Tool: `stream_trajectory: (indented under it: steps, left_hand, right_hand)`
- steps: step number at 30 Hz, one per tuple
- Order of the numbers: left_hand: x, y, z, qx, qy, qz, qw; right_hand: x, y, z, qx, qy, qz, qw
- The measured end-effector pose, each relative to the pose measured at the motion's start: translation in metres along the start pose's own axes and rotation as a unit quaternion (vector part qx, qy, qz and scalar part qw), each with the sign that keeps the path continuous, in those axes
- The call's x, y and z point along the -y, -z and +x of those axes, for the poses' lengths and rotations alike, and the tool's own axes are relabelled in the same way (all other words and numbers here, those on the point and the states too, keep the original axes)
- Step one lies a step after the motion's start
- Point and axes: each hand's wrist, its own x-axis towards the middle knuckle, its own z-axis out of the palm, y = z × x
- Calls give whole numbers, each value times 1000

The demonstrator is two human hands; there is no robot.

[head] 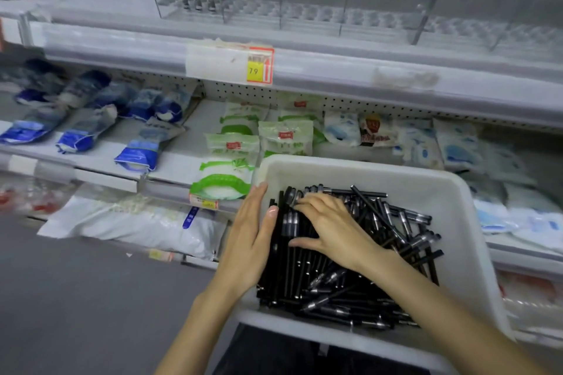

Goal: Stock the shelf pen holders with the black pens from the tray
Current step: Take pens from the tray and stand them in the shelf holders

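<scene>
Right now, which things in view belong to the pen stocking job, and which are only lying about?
Job: black pens, white tray, clear pen holders on the top shelf, left hand and right hand touching the pens.
Lying about: blue packets, green-and-white packets, yellow price label, white bags lower down.

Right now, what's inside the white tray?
The white tray holds a heap of black pens, with the left hand and right hand on them. Its bottom is hidden underneath.

We log green-banded packets (pixel 224 183) just beyond the left hand (pixel 249 240) | blue bags (pixel 138 151) up-left of it | yellow price tag (pixel 255 71) well above it | pale-blue packets (pixel 457 144) up-right.
</scene>
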Motion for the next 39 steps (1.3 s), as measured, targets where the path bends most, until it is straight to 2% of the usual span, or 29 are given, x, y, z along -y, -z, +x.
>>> stream_trajectory:
  steps: [4, 7, 10, 14, 16, 19, 23, 27, 29, 32, 35, 39]
  left_hand:
    - [3, 0, 1, 0, -4, 6, 1000]
    - [5, 0, 1, -5, -3, 0, 1000]
    - [-2, 7, 1, -12, -5, -16, 1000]
    - [-34, 41, 7, -88, -101, -21, 991]
    - [-59, 61, 11, -115, -145, -69, 980]
    - [-98, 84, 10, -73, -182, -131, 972]
    - [-133, 101, 12, 33, -199, -131, 971]
    - [-159, 112, 25, 22, -205, -190, 960]
    - [-172, 120, 34, -2, -209, -201, 957]
    - [-188, 132, 54, -59, -237, -173, 954]
    - [-200, 138, 73, -100, -260, -130, 952]
    - [-183, 157, 111, -238, -266, -15, 934]
  right_hand:
    - [9, -1, -5, -66, -57, 180, 980]
    - [18, 5, -7, -61, -113, 350, 928]
    - [29, 21, -9, -47, -126, 475, 870]
    - [43, 78, -12, -100, -89, 528, 839]
    - [51, 116, -10, -140, -49, 563, 813]
    - [62, 172, -5, -187, 18, 590, 785]
    - [74, 229, 9, -223, 78, 574, 784]
    - [85, 271, 30, -226, 113, 569, 783]
    - [92, 289, 40, -229, 121, 561, 787]
    - [102, 309, 58, -262, 117, 508, 812]
    - [105, 320, 81, -301, 111, 488, 812]
    - [97, 332, 114, -357, 90, 453, 812]
